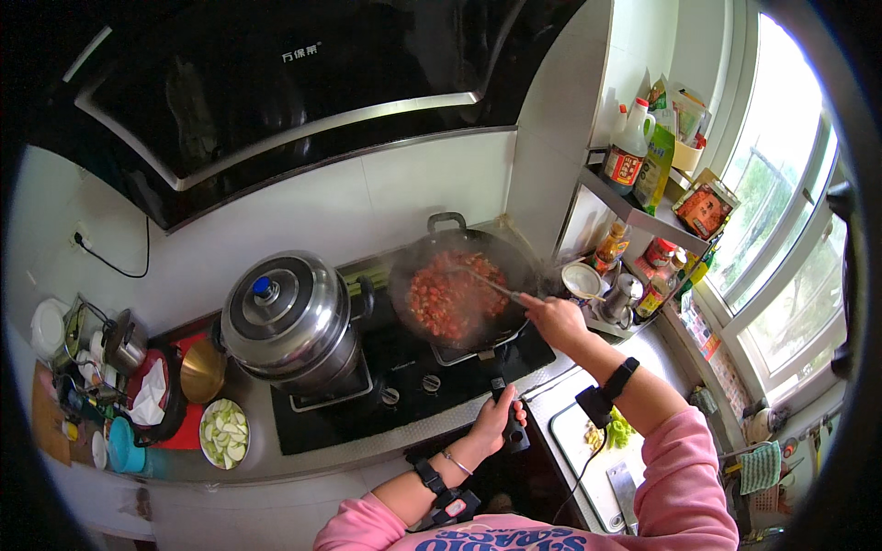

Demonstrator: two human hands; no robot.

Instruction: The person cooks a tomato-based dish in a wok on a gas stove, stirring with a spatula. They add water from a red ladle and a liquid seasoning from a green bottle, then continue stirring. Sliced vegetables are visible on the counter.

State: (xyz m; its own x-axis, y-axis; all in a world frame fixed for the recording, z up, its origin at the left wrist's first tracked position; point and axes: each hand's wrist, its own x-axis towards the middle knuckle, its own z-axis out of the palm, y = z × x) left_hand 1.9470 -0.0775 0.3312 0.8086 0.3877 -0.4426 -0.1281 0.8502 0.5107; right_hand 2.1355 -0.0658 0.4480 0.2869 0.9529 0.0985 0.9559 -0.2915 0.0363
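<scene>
A dark wok stands on the right burner of the black gas stove, with chopped red pieces, probably tomato, steaming in it. My right hand grips the handle of a metal spatula or ladle, whose head lies among the food, blurred by steam. Below the wok's near rim, my left hand is closed around the wok's black handle. A large lidded stainless steel steamer pot sits on the left burner.
A bowl of sliced green vegetable stands at the left, beside a brass-coloured bowl. Right of the stove are a white cutting board with chopped greens and a cleaver, and a rack of bottles. A range hood hangs above.
</scene>
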